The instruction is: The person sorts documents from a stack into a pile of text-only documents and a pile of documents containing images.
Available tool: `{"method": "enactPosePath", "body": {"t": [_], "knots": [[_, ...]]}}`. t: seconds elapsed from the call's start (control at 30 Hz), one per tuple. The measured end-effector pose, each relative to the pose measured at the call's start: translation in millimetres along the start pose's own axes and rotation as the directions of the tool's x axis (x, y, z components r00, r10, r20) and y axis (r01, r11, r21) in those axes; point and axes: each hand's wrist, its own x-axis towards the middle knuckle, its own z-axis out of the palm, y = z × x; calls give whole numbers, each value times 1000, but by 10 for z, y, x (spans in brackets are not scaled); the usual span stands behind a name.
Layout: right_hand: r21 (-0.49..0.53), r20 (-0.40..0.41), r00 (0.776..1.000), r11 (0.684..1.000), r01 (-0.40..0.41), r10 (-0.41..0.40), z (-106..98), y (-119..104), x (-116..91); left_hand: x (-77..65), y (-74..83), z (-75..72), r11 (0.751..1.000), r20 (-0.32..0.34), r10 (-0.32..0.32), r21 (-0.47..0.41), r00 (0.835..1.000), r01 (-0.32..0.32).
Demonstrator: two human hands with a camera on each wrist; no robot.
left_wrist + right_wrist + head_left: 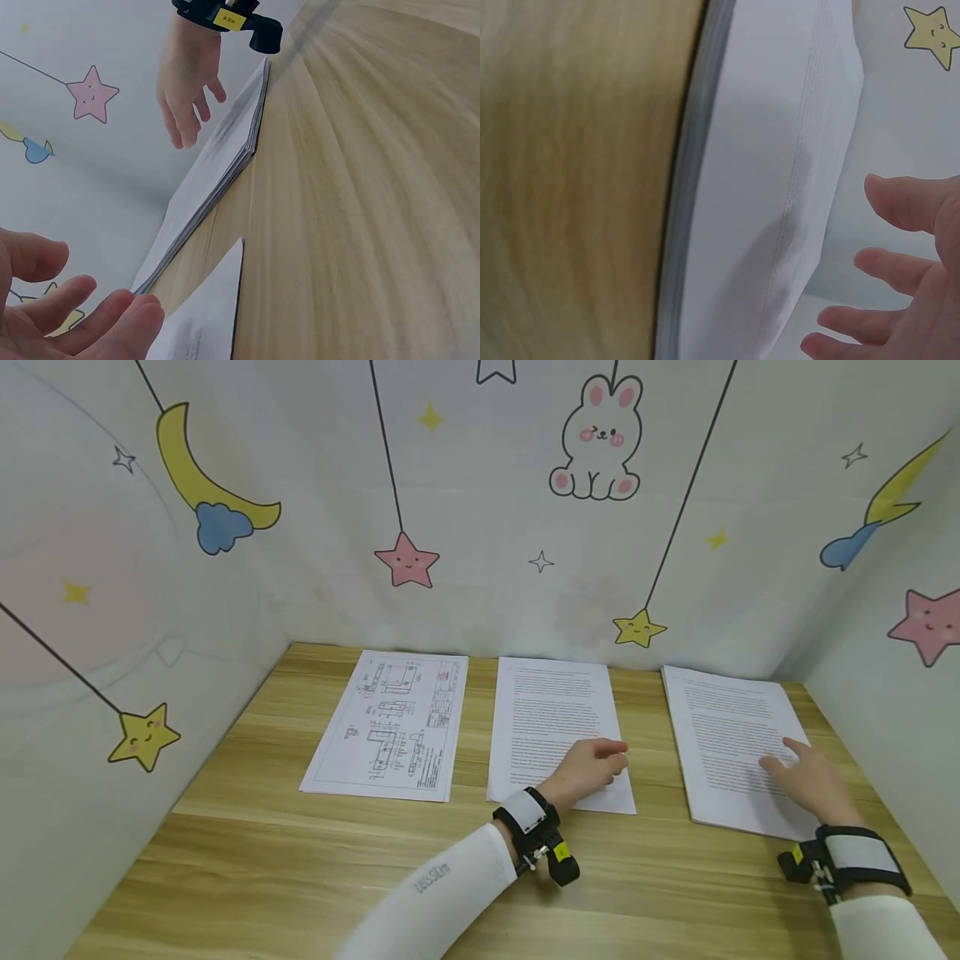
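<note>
Three lots of paper lie in a row on the wooden table. My left hand (588, 772) is held over the lower right of the middle printed sheets (555, 710), fingers loosely bent and gripping nothing. Over the right part of a thicker stack of printed paper (731, 735) hovers my right hand (813, 781). In the right wrist view its fingers (896, 270) are spread above the stack's top page, with a shadow beneath. At the left lies a sheet with technical drawings (397, 727), away from both hands.
The wooden table (300, 868) runs back to a white cloth wall (487, 502) printed with stars, a moon and a rabbit. Similar cloth closes in both sides. Each wrist wears a strapped camera (558, 858).
</note>
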Motion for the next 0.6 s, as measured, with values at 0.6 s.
{"method": "enactPosePath", "body": {"t": [0.6], "knots": [[-78,79,996,996,-46,52,60,210,71,217,-48,594,960,9,-96,-263,995,95]]}}
